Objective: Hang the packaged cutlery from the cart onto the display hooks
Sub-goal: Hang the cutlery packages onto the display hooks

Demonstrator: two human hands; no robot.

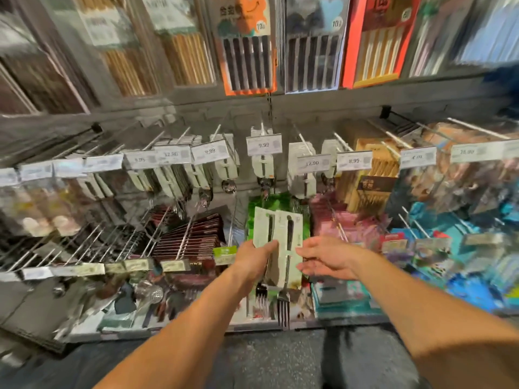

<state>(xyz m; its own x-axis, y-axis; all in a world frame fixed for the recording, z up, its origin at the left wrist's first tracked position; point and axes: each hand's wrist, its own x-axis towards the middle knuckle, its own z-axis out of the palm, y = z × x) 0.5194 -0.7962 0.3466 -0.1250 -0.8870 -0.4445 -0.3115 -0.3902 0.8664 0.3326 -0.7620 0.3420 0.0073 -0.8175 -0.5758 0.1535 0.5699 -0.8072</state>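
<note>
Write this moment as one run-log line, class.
left hand: holds two carded forks | right hand: open beside them | display hooks: forks not yet hung

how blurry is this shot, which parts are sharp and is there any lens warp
Head view: the middle is fairly sharp, so the left hand, the carded forks it holds and the 9.99 price tag read clearly; the right hand too. Toward the edges motion blur smears the hanging packs at far left. Wide-angle warp bows the shelf rail. Lighting is even, with no strong glare.
</note>
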